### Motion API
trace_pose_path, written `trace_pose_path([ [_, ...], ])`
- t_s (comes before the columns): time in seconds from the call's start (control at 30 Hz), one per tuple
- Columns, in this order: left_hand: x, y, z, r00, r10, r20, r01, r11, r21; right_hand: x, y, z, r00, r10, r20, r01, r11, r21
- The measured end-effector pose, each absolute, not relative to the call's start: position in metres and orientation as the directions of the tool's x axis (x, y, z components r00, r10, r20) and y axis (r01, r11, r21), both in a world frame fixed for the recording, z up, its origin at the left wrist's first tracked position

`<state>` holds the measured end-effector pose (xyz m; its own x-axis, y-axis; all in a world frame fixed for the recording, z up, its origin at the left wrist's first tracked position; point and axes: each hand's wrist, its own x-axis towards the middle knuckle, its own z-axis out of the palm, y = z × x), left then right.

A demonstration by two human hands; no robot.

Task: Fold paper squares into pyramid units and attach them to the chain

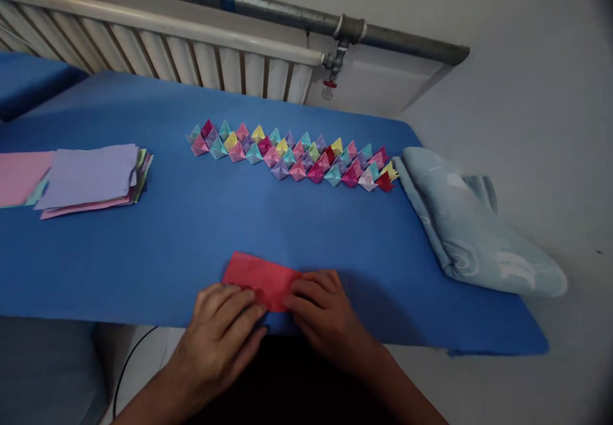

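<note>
The left hand (223,329) and right hand (325,310) both grasped red paper (262,273) over the blue table (182,240). Folded paper shapes (316,172) lay in rows beyond.

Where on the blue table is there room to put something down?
There's bare blue table between the paper stack and red paper, between the red paper and folded shapes, and between the right hand and blanket. It's crowded along the shapes, out to the blanket.

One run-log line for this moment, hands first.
left hand: on red paper | right hand: on red paper | beyond: folded papers in rows | far left: paper stack | right: folded cloth
</note>
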<state>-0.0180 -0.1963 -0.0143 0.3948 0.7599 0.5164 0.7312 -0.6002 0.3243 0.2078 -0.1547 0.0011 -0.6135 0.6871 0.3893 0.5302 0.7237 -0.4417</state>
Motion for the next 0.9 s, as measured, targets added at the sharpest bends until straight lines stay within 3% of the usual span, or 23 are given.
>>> trace_pose_path([
  [0.17, -0.008, -0.193, -0.019, 0.419, 0.803, 0.424, 0.725, -0.577, 0.376, 0.206, -0.154, -0.001, -0.664, 0.656, 0.360, 0.485, 0.743, -0.460],
  [0.63, 0.003, -0.182, -0.013, 0.425, 0.819, 0.385, 0.731, -0.561, 0.388, 0.218, -0.152, -0.005, -0.467, 0.842, 0.271, 0.658, 0.535, -0.529],
  [0.9, 0.004, -0.184, -0.014, 0.335, 0.883, 0.328, 0.753, -0.460, 0.470, 0.219, -0.143, -0.007, -0.434, 0.875, 0.215, 0.643, 0.467, -0.607],
])
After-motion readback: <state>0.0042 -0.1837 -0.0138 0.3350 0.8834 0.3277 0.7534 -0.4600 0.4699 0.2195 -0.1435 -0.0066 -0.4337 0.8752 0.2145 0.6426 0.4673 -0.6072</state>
